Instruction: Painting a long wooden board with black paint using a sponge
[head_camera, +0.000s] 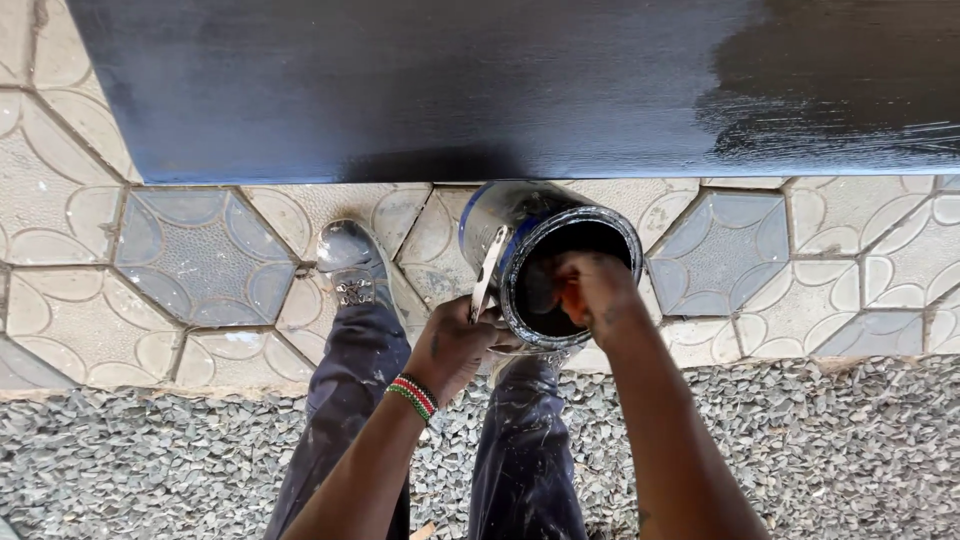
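Note:
A metal paint can (500, 215) with black paint inside is tilted toward me, held up above my legs. My left hand (455, 345), with a red, white and green beaded band at the wrist, grips the can's rim and a flat metal handle (488, 272). My right hand (592, 290) reaches over the can's mouth with its fingers closed on something orange and dark at the opening; what it holds is hidden. Black paint smears the rim (540, 335).
A wide board painted black (450, 90) lies across the top, glossy wet brush strokes at its right end (830, 110). Patterned paving tiles (190, 260) run below it, then grey gravel (150, 470). My paint-spotted trousers (350, 400) and a shoe (350, 265) stand there.

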